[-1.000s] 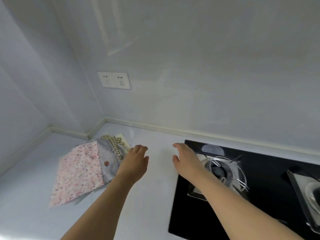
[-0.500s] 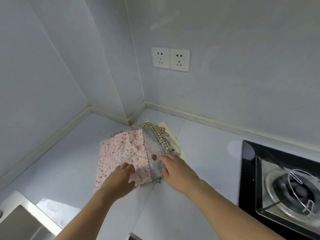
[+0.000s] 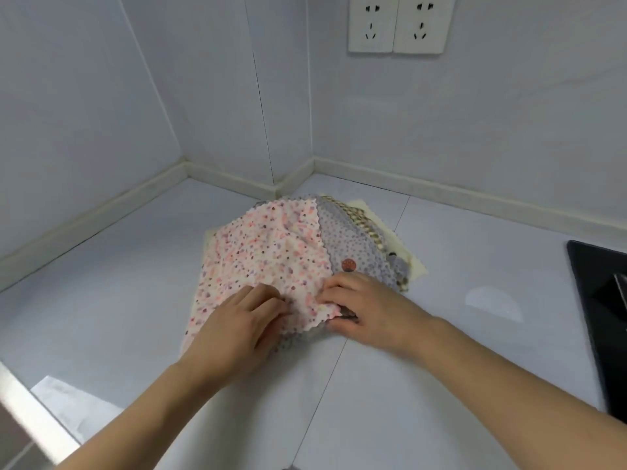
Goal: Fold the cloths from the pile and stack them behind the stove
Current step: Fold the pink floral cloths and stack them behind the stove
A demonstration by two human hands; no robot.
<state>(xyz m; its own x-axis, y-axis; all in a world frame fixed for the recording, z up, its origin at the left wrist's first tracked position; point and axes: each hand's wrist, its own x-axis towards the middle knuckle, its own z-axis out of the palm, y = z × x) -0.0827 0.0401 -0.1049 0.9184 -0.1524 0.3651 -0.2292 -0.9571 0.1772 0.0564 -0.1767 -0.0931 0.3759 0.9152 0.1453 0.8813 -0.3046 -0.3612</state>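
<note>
Pink floral cloth (image 3: 268, 252) atop the pile (image 3: 366, 245), near corner.
Pinched at its near edge by left hand (image 3: 237, 330) and, seemingly, right hand (image 3: 366, 307).

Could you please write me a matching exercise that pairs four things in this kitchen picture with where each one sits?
Things:
1. pink floral cloth
2. grey dotted cloth
3. wall sockets
4. stove

Places:
A. at the right edge of the counter
B. top of the pile, under both hands
C. on the wall above the pile
D. just beneath the top cloth

Pairs: 1-B, 2-D, 3-C, 4-A
</note>
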